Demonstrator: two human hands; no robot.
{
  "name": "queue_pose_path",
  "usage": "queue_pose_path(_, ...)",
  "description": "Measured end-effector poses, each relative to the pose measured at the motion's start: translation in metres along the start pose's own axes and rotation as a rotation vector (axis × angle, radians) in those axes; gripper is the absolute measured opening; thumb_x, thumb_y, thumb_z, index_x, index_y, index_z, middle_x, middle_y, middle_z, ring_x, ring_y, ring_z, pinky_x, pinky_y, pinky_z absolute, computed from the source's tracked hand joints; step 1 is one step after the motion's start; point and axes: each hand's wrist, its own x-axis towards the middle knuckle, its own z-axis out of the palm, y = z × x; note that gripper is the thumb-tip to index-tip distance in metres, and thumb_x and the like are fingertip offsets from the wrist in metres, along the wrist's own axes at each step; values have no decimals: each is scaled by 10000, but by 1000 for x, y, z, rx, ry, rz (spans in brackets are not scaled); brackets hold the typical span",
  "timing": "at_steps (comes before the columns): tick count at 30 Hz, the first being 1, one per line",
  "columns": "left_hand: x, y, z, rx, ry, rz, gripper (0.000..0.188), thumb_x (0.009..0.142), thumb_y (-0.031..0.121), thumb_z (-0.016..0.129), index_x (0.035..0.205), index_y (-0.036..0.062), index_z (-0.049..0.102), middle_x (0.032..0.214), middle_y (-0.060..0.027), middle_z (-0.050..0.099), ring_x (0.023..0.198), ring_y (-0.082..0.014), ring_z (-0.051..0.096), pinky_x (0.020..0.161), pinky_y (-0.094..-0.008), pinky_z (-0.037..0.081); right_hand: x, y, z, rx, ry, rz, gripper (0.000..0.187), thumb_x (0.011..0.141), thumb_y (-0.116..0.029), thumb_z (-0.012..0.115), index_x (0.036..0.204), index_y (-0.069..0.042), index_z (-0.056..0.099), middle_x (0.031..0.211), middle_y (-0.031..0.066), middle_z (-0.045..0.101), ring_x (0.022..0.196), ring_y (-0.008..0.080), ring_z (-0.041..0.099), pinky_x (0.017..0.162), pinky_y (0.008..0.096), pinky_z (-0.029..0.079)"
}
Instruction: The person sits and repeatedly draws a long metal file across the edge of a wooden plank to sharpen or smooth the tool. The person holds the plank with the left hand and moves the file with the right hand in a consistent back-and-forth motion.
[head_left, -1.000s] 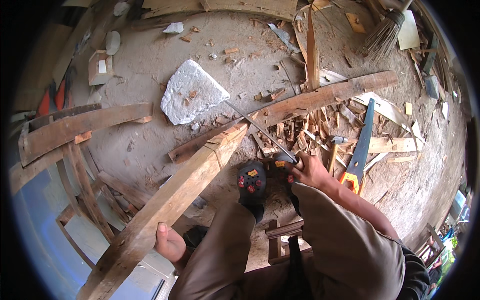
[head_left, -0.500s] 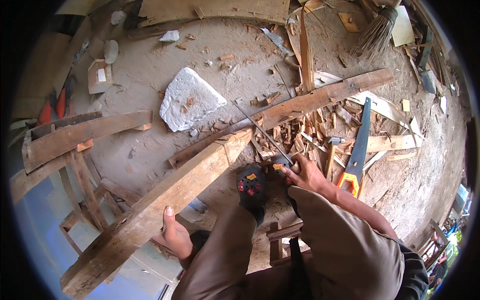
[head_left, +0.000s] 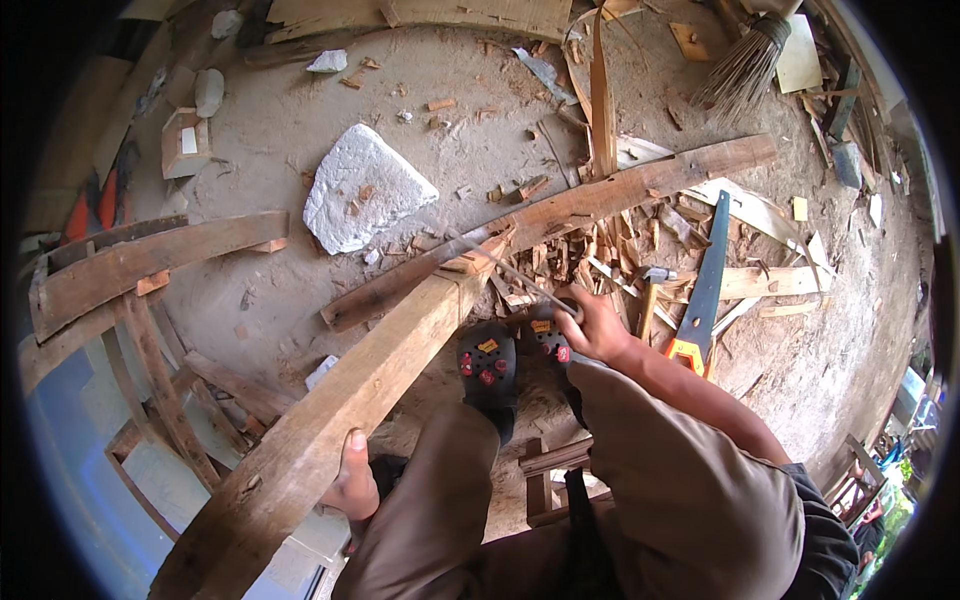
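Note:
A long squared timber (head_left: 330, 410) slants across the view from lower left to the middle, its far end over another plank. My left hand (head_left: 353, 485) grips it near its lower end, with the thumb along the side. In my closed right hand (head_left: 598, 325) is the handle of a machete (head_left: 520, 278), its thin blade blurred and seen nearly edge-on. The blade crosses the timber's roughly cut far end, where a sliver of wood stands up. Whether the edge bites into the wood I cannot tell.
A reddish plank (head_left: 640, 190) lies beneath the timber's end amid wood chips (head_left: 600, 240). To the right are a hammer (head_left: 651, 290), a handsaw (head_left: 708, 270) and a broom (head_left: 748, 65). A white slab (head_left: 365, 190) and a wooden frame (head_left: 165, 255) are at left. My shoes (head_left: 487, 365) are close by.
The machete's blade has swung down and lies lower across the timber's far end, with a sliver now raised there. The timber's near end has shifted right. Both hands keep their grip.

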Motion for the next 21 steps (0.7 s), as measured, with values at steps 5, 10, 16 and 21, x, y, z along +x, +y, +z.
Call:
queue_pose_path(5, 16, 14, 18, 21, 127, 81, 820, 798, 203, 686, 1460, -85, 298, 1497, -251, 276, 1320, -340, 387, 1081, -457, 347, 3, -24, 1, -190, 64, 177, 491, 950, -423, 599, 1091, 48, 588, 605, 180, 634, 653, 363, 676, 635, 444, 529)
queue_pose_path(10, 29, -23, -7, 245, -228, 671, 816, 858, 311, 608, 1506, -31, 250, 1508, -268, 304, 1339, -397, 389, 1109, -506, 309, 1, -40, -16, -56, 219, 233, 441, 963, -332, 648, 1107, 79, 577, 500, 92, 516, 461, 120, 445, 466, 334, 391)
queue_pose_path(16, 13, -11, -51, 361, -293, 707, 993, 839, 400, 664, 1568, 57, 82, 1523, -305, 265, 1223, -342, 553, 936, -459, 510, -7, -49, -15, -42, 54, 217, 420, 964, -368, 630, 909, 43, 558, 590, 172, 613, 561, 308, 655, 571, 417, 507)
queue_pose_path(21, 48, 33, -84, 803, -595, 759, 868, 818, 331, 564, 1515, -20, 183, 1421, -210, 458, 1337, -288, 444, 1219, -559, 80, -3, -34, 8, -44, -28, 168, 447, 963, -383, 612, 963, 62, 567, 661, 212, 647, 669, 411, 667, 638, 473, 529)
